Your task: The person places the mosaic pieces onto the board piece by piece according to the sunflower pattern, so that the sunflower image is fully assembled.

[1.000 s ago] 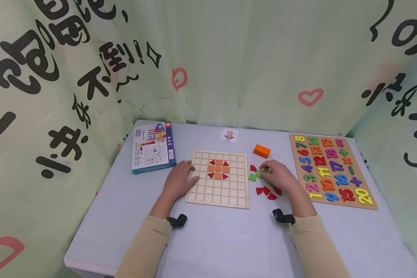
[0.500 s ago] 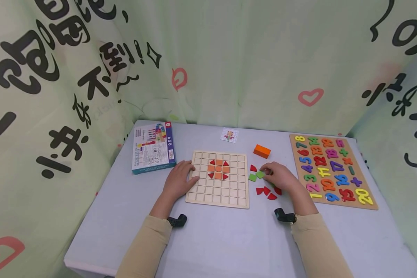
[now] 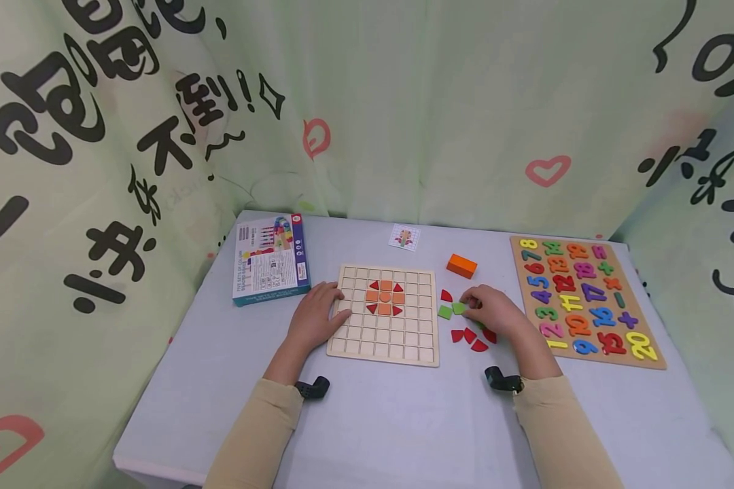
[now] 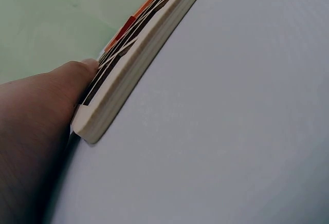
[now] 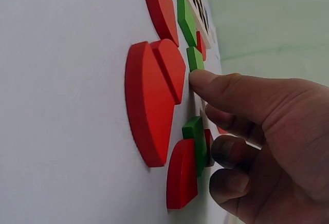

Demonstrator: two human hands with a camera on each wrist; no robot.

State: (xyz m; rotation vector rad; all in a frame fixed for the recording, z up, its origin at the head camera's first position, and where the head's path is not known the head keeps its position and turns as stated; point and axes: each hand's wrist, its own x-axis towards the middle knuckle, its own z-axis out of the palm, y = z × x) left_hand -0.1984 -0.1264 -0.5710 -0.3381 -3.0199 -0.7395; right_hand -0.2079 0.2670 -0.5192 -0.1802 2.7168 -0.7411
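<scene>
My left hand rests at the left edge of the wooden grid board, its thumb lying over the rim; the left wrist view shows the thumb against the board's corner. Orange squares, an orange round piece and red pieces form a compact pattern in the grid. Right of the board, my right hand pinches a green square tile between thumb and finger, close to the table. Another green square lies beside it. Several red quarter-round pieces lie near the hand, and another green piece sits under the curled fingers.
An orange block and a small pattern card lie behind the board. At the far left is a printed box. A number puzzle board lies on the right. Curtains stand around the table.
My right hand has shifted slightly to the right, and the green tile at its fingertips has turned a little and shows more fully. The left hand and board stay put.
</scene>
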